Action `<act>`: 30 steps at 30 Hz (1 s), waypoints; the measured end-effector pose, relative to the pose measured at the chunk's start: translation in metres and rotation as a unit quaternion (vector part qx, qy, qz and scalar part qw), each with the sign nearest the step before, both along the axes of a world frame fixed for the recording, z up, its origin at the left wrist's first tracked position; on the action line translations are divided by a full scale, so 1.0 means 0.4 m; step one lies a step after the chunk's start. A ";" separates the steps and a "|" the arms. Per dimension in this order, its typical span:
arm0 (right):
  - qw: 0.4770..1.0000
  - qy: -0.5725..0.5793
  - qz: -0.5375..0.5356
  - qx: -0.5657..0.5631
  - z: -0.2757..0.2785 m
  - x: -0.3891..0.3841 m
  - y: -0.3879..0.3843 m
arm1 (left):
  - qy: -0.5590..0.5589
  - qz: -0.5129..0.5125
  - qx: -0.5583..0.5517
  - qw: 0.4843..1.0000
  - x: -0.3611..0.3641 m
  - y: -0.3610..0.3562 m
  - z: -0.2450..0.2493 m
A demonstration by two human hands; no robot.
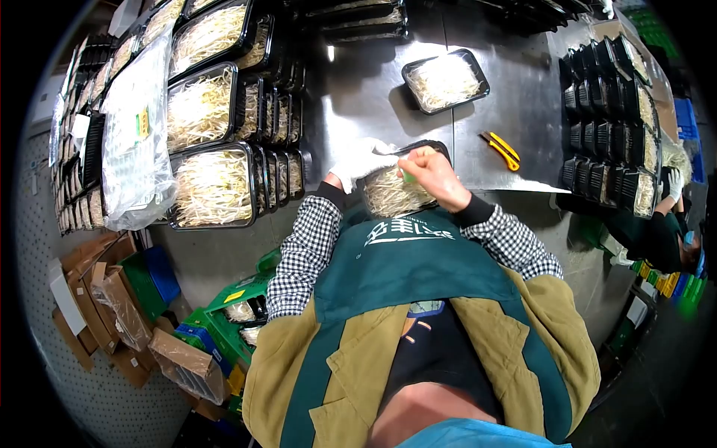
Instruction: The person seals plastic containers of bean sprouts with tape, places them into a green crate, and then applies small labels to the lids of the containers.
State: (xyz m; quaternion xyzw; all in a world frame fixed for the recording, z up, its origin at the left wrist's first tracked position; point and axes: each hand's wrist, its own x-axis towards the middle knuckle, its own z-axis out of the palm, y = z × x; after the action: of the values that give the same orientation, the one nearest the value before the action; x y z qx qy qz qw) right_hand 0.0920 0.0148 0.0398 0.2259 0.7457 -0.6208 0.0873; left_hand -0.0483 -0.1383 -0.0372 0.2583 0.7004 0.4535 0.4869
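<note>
A black tray of bean sprouts (396,193) lies at the table's front edge, close to my apron. My left hand (364,163), in a white glove, holds the tray's upper left corner. Bare and pinched over the tray's upper part, my right hand (437,176) has a small green piece at its fingertips. Farther back on the metal table sits another filled tray (445,81). A yellow and black utility knife (500,151) lies to the right of my right hand.
Stacked sprout trays (212,185) line the left side, with a clear plastic bag (138,142) over some. More stacks (609,134) stand at the right. A co-worker's gloved hand (675,184) is at far right. Green crates (239,299) and cardboard boxes (112,306) are lower left.
</note>
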 end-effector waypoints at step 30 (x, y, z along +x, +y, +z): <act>0.993 0.078 0.076 -0.037 -0.028 0.159 -0.001 | 0.542 0.045 0.075 0.836 0.062 0.039 0.120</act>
State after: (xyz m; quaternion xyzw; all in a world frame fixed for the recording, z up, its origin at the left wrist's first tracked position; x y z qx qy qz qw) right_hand 0.1556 0.0143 0.0286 0.1159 0.7420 -0.6549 0.0840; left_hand -0.0234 -0.1226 0.0106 0.4668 0.8268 0.3135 -0.0128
